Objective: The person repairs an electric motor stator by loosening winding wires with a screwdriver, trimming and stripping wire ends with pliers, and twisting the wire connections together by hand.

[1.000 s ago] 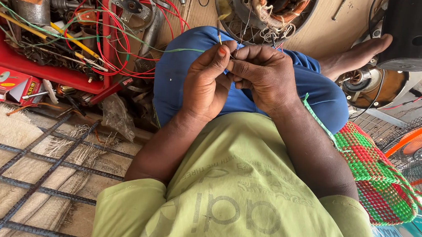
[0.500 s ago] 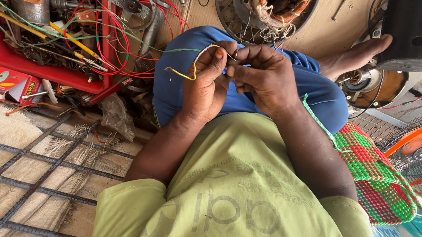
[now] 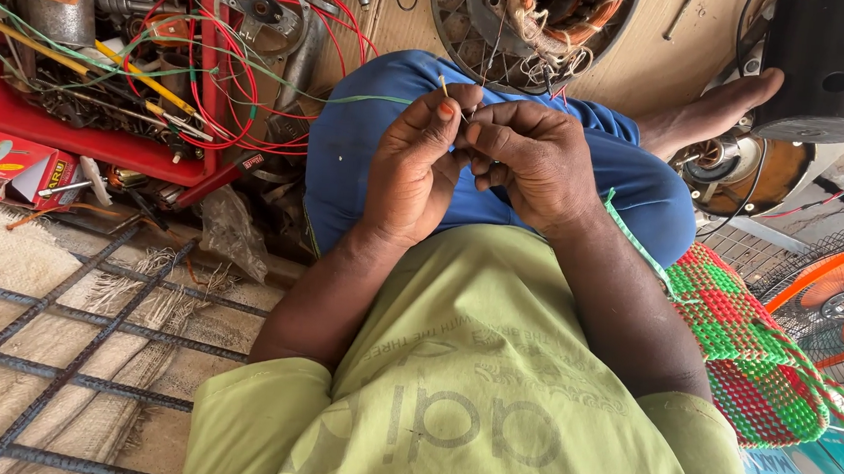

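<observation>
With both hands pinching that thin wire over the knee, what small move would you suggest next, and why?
Probably keep the left hand pinching the green wire and let the right hand work its short tip, since that tip sticks up just above the left thumb and both hands meet there.

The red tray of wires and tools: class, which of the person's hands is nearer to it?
Left. The left hand is on the side of the red tray, though apart from it; the right hand lies beyond the left, farther off.
</observation>
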